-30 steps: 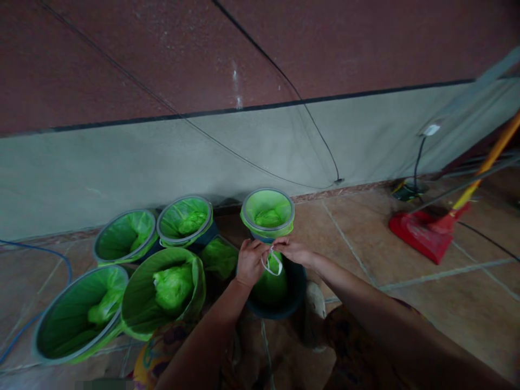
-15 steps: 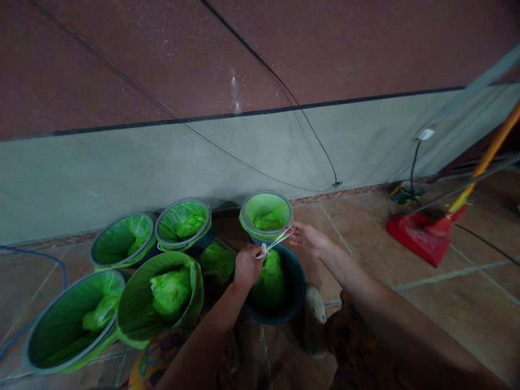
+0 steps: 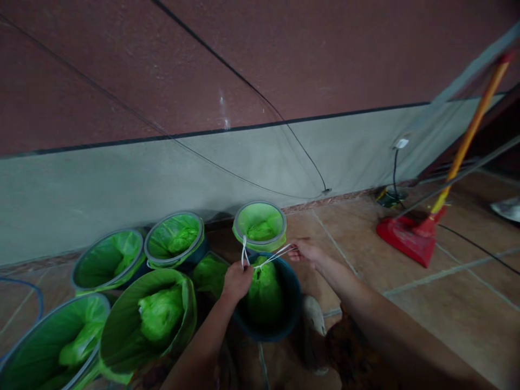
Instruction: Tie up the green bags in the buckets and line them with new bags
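Note:
My left hand [image 3: 238, 280] is closed on a white string [image 3: 277, 254], and a loop of it stands up above the fingers. On the other side, my right hand [image 3: 305, 252] pinches the string's other end, so it stretches between both hands. Just below lies a green plastic bag [image 3: 265, 298], gathered at its top where the string runs. It sits inside a dark blue bucket [image 3: 296, 311] by my feet. What the bag holds, if anything, cannot be seen.
A small green-lined bin [image 3: 240, 215] stands behind the bucket by the wall. Several more lined bins [image 3: 190, 319] crowd the left, with bunched green plastic inside. At right lies a red dustpan [image 3: 406, 241] with a yellow-orange handle. Black cables cross the wall and floor.
The string, bunched at my left hand before, now spans between my hands, with a loop rising above the left one. The scene has shifted left and down in the view.

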A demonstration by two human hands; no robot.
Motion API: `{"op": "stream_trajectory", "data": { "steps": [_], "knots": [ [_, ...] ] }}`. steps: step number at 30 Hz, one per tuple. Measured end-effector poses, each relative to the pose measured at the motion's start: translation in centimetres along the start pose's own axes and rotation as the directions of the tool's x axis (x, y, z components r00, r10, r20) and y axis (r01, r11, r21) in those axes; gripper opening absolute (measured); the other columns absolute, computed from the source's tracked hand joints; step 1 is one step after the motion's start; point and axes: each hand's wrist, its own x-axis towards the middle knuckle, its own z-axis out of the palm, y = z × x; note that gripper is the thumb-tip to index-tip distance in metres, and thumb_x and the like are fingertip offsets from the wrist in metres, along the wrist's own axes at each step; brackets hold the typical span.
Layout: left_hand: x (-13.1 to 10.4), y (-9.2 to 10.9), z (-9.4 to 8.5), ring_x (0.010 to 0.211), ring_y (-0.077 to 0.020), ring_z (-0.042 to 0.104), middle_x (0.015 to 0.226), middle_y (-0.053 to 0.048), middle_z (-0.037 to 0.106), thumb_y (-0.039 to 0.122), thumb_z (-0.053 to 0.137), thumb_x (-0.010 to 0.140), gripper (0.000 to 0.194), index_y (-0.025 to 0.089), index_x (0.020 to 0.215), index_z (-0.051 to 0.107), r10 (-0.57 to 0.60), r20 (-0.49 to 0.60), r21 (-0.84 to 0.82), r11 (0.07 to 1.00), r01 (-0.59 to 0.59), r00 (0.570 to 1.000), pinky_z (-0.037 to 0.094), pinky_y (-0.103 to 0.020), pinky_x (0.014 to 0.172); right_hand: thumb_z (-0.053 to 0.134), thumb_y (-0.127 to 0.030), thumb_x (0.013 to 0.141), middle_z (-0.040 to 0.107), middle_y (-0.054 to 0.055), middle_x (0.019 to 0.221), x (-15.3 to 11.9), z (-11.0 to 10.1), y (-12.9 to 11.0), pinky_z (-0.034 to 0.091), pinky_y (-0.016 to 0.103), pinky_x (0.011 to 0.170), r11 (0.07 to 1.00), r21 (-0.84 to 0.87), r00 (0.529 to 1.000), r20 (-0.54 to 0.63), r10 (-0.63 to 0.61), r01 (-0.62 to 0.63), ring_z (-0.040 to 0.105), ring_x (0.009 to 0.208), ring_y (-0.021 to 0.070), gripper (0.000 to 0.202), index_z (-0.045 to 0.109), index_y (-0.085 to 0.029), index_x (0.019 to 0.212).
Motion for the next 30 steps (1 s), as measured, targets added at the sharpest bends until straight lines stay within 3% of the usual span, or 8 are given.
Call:
{"op": "stream_trajectory", "data": {
  "steps": [3, 7, 10, 13, 17, 23, 26, 30],
  "knots": [
    [0.3, 0.1, 0.8, 0.049, -0.0118, 0.049, 0.044, 0.004, 0.048, 0.026, 0.056, 0.075, 0.025, 0.02, 0.05, 0.053, -0.073, 0.022, -0.34, 0.937, 0.076, 0.997, 0.034, -0.024, 0.055, 0.063, -0.033, 0.088, 0.064, 0.004, 0.062, -0.3, 0.9, -0.7, 0.056, 0.024, 0.054, 0.997, 0.077, 0.999, -0.025, 0.029, -0.027, 0.061, 0.055, 0.0123, 0.024, 0.059, -0.018, 0.071],
    [0.1, 0.7, 1.9, 0.047, -0.0089, 0.048, 0.052, 0.003, 0.056, 0.036, 0.066, 0.067, 0.025, 0.018, 0.054, 0.055, -0.12, 0.079, -0.709, 0.691, 0.141, 0.99, 0.042, -0.024, 0.055, 0.066, -0.03, 0.088, 0.07, 0.007, 0.076, -1.0, 1.9, -1.7, 0.056, 0.022, 0.058, 0.979, 0.201, 1.0, 0.002, 0.023, -0.023, 0.065, 0.062, 0.0113, 0.019, 0.064, -0.014, 0.078],
    [-0.3, 1.2, 2.2, 0.05, -0.0079, 0.052, 0.069, -0.001, 0.067, 0.044, 0.073, 0.064, 0.033, 0.017, 0.058, 0.054, -0.118, 0.182, -0.812, 0.542, 0.217, 0.976, 0.049, -0.027, 0.06, 0.065, -0.029, 0.089, 0.072, 0.008, 0.083, -1.7, 2.2, -2.3, 0.056, 0.021, 0.059, 0.967, 0.254, 0.995, 0.098, -0.02, -0.005, 0.066, 0.065, 0.0111, 0.019, 0.066, -0.013, 0.079],
    [-0.4, 1.4, 2.1, 0.055, -0.0085, 0.056, 0.067, 0.0, 0.064, 0.049, 0.079, 0.062, 0.039, 0.016, 0.064, 0.058, -0.09, 0.202, -0.843, 0.492, 0.22, 0.975, 0.049, -0.026, 0.062, 0.069, -0.034, 0.085, 0.073, 0.007, 0.083, -2.4, 2.4, -2.8, 0.054, 0.02, 0.061, 0.969, 0.246, 0.97, 0.228, -0.079, 0.021, 0.066, 0.066, 0.0103, 0.022, 0.068, -0.013, 0.078],
    [-0.6, 1.4, 2.2, 0.062, -0.0082, 0.056, 0.068, 0.003, 0.062, 0.035, 0.084, 0.056, 0.033, 0.015, 0.077, 0.068, 0.009, 0.19, -0.836, 0.525, 0.157, 0.982, 0.047, -0.023, 0.065, 0.079, -0.044, 0.074, 0.071, 0.004, 0.076, -3.4, 3.3, -3.0, 0.053, 0.021, 0.065, 0.966, 0.248, 0.911, 0.377, -0.165, 0.072, 0.064, 0.064, 0.009, 0.032, 0.067, -0.014, 0.075],
    [-0.8, 1.7, 2.5, 0.056, -0.0085, 0.047, 0.059, 0.004, 0.058, 0.035, 0.074, 0.066, 0.022, 0.014, 0.072, 0.069, 0.168, 0.168, -0.653, 0.757, -0.018, 0.971, 0.036, -0.023, 0.058, 0.081, -0.049, 0.07, 0.068, 0.002, 0.076, -4.3, 5.2, -2.9, 0.052, 0.022, 0.07, 0.964, 0.224, 0.843, 0.483, -0.235, 0.14, 0.063, 0.068, 0.0095, 0.039, 0.065, -0.014, 0.074],
    [-0.7, 1.6, 2.7, 0.052, -0.0092, 0.045, 0.054, 0.004, 0.054, 0.042, 0.067, 0.074, 0.027, 0.015, 0.075, 0.069, 0.176, 0.158, -0.584, 0.81, -0.052, 0.972, 0.035, -0.023, 0.055, 0.075, -0.043, 0.076, 0.07, 0.004, 0.095, -3.6, 5.6, -2.4, 0.052, 0.023, 0.064, 0.967, 0.152, 0.889, 0.384, -0.25, 0.206, 0.063, 0.067, 0.0095, 0.032, 0.066, -0.017, 0.091],
    [-0.2, 1.0, 3.0, 0.052, -0.0104, 0.05, 0.056, 0.003, 0.057, 0.042, 0.064, 0.075, 0.027, 0.016, 0.076, 0.067, 0.166, 0.136, -0.587, 0.808, -0.055, 0.977, 0.039, -0.024, 0.055, 0.063, -0.016, 0.077, 0.064, 0.006, 0.123, -2.5, 5.3, -1.0, 0.046, 0.021, 0.052, 0.963, -0.188, 0.961, 0.232, -0.149, 0.195, 0.057, 0.056, 0.0058, 0.043, 0.059, -0.022, 0.119]
  ]
}}
